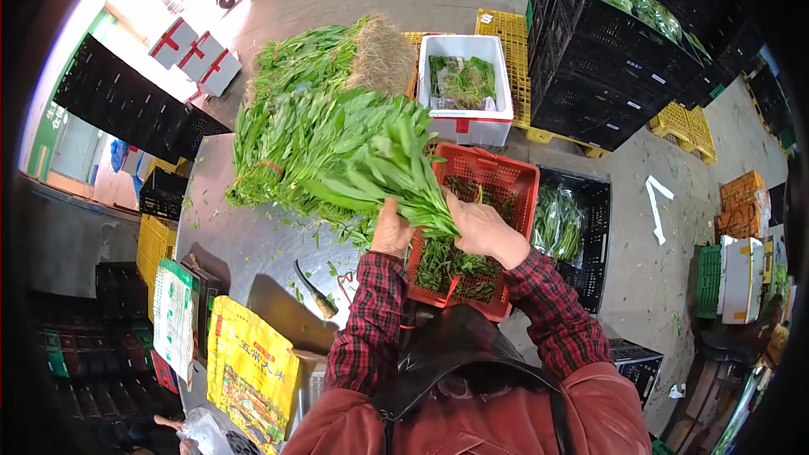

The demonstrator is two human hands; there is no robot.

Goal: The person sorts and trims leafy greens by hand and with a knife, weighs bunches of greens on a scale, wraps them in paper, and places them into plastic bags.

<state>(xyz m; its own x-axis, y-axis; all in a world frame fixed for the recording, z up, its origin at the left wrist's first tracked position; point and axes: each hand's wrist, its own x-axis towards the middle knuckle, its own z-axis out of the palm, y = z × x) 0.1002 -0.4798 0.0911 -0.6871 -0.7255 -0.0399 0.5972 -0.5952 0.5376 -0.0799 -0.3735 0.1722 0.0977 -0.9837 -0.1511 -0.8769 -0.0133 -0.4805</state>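
A bunch of long green leaves (379,173) is held between my two hands, above the table's right edge and beside a red basket (527,194). My left hand (392,229) is closed round its lower side, thumb up. My right hand (484,227) grips the stem end at the right, over the basket. Cut leaves (459,263) lie inside the basket. A large pile of leafy bundles (291,131), some with pale roots (383,55), covers the far part of the metal table (223,232). A curved sickle (316,291) with a wooden handle rests near my left forearm.
Beyond the basket stands a white foam box (497,109) with bagged greens. A black crate (600,227) of bagged greens is at the right. Tall black crates (590,76) stand on yellow pallets. A yellow bag (249,371) hangs at the table's near left.
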